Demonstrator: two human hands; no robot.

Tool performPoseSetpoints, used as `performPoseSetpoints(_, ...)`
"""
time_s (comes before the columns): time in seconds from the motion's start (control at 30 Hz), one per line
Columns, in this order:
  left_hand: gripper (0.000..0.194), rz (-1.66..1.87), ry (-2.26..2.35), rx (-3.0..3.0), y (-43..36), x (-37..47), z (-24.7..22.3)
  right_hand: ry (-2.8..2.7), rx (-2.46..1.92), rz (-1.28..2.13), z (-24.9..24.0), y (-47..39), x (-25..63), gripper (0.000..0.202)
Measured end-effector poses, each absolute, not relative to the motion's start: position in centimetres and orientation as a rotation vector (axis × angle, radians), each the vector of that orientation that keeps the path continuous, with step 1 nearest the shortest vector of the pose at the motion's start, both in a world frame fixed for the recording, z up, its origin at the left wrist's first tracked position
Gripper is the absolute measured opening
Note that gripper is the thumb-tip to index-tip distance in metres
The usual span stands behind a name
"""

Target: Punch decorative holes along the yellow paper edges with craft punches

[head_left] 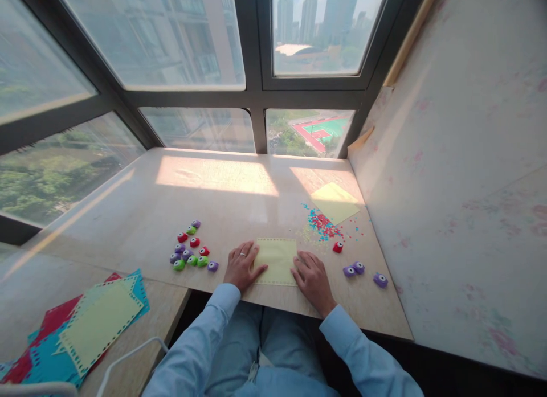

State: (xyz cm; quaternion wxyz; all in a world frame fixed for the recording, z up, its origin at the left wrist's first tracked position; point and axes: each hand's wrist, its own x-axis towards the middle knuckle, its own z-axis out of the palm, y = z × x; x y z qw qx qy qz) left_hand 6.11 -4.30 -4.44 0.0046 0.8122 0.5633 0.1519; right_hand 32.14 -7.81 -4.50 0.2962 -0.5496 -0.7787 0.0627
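Observation:
A pale yellow sheet [276, 262] lies flat near the table's front edge, with small punched holes along its top and bottom edges. My left hand [243, 266], wearing a ring, rests on the sheet's left edge with its fingers apart. On the opposite edge lies my right hand [311, 274], its fingers also spread. Several red, green and purple craft punches [194, 242] stand to the left of my left hand. Right of my right hand are a red punch [338, 247] and some purple punches [380, 279].
Red, blue and pale paper bits [325, 225] are scattered beside another yellow sheet [335, 203] at the back right. Punched coloured sheets [102, 317] are piled at the lower left, near a white cable [128, 360]. Windows and a papered wall [470, 215] border the table.

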Motion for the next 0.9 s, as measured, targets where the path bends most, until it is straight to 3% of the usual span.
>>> performPoseSetpoints(0.47,0.059,0.455,1.750,2.464,-4.56,6.52,-3.59,-2.053,-1.472,0.216,-4.06,-7.81,32.32,0.028)
performPoseSetpoints(0.9,0.059,0.455,1.767,2.464,-4.76,6.80,-3.84,-2.024,-1.511,0.200,-3.92,-7.61,32.29,0.021)
